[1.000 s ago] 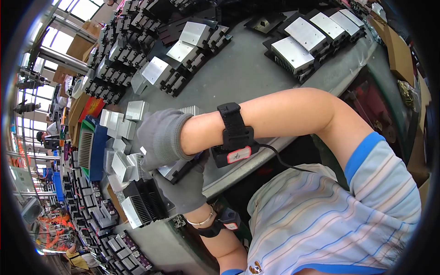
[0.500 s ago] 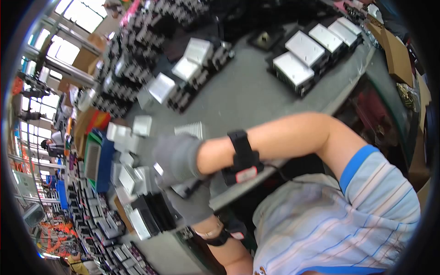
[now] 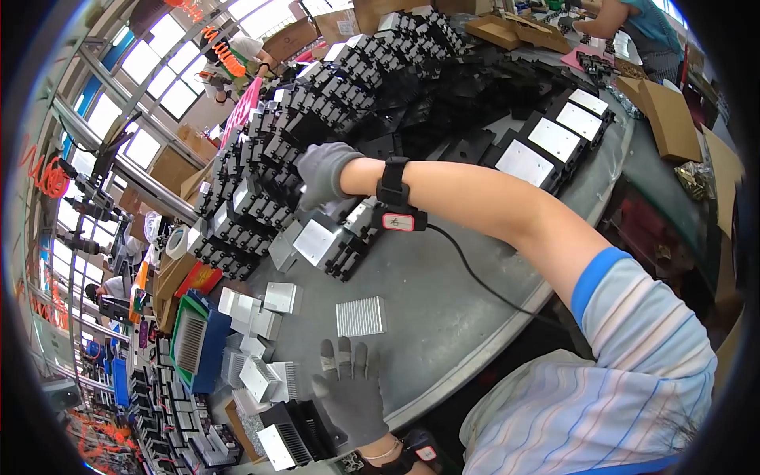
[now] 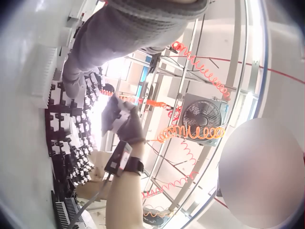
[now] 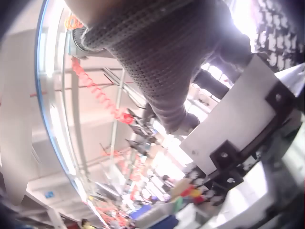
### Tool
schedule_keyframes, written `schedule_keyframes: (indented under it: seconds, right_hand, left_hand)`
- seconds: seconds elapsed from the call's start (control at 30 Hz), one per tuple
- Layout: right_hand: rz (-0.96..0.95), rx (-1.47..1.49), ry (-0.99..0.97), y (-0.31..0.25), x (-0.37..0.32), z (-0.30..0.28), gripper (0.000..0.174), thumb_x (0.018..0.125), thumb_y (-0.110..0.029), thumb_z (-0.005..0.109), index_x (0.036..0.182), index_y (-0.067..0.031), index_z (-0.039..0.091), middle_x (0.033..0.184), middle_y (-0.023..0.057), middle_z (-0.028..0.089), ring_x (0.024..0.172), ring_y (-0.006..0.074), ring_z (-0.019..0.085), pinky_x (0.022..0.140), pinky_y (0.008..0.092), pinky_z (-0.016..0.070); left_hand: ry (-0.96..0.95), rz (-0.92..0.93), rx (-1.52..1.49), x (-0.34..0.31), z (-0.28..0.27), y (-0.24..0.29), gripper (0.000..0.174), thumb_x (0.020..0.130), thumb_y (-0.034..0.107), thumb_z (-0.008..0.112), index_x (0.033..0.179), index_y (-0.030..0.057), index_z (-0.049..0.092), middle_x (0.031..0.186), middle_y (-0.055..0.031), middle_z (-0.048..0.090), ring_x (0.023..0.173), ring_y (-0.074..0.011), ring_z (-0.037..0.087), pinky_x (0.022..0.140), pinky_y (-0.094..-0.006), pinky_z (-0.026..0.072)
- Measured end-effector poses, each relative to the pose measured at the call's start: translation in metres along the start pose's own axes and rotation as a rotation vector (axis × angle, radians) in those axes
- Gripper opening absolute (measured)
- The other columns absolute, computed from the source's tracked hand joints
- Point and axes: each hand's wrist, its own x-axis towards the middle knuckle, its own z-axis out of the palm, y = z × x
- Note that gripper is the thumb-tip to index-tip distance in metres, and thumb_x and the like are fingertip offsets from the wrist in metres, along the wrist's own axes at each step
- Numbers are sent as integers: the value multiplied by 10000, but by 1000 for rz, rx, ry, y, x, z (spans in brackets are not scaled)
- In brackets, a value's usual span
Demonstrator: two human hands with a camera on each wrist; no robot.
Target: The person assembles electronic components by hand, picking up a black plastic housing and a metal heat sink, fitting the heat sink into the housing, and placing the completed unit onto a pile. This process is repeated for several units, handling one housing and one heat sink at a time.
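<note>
My gloved right hand [image 3: 324, 178] is over the row of silver heat sinks at the table's middle left. In the right wrist view its thumb and fingers grip a silver heat sink [image 5: 238, 117] with black clips along one edge. The hand largely covers that heat sink in the head view. Next to it in the row stands another silver heat sink [image 3: 315, 241]. My gloved left hand [image 3: 355, 400] is above the table's near edge with fingers spread and straight, holding nothing. A black finned heat sink [image 3: 297, 431] lies beside it, and a silver finned one [image 3: 360, 316] lies beyond its fingertips.
Stacks of clipped heat sinks [image 3: 253, 210] line the left and far side. Loose silver blocks [image 3: 261, 376] lie near a blue bin [image 3: 212, 352]. Another row of heat sinks [image 3: 526, 162] stands at the right. Black plates [image 3: 467, 150] and cardboard boxes [image 3: 669, 119] are farther back.
Both hands were together at the near left around a heat sink. The right hand has carried it away to the row, and the left hand has let go and spread its fingers. The head view has shifted.
</note>
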Motion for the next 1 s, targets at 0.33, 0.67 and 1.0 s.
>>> schedule_keyframes:
  seconds: [0.33, 0.67, 1.0]
  right_hand:
    - [-36, -261, -13, 2, 28, 59, 460, 644, -399, 654, 944, -53, 691, 987, 177, 624, 887, 284, 637, 686, 390, 518]
    - [-303, 211, -305, -47, -88, 49, 514, 747, -476, 614, 1066, -72, 605, 933, 159, 636, 897, 327, 622, 800, 409, 486]
    - [-343, 16, -273, -55, -141, 135, 784, 683, -362, 693, 1343, -68, 391, 1173, 194, 507, 1061, 333, 527, 837, 415, 450]
  left_hand:
    - [170, 102, 443, 18, -6, -6, 532, 910, 362, 506, 1350, 87, 387, 1261, -89, 468, 1051, -221, 480, 941, -388, 379]
    - [304, 166, 461, 23, -28, -7, 436, 933, 243, 456, 1318, 44, 406, 1256, -129, 456, 1027, -199, 484, 905, -359, 396]
    - [254, 383, 952, 121, 2, 58, 493, 897, 251, 522, 1326, 36, 411, 1254, -128, 483, 1026, -203, 510, 923, -329, 399]
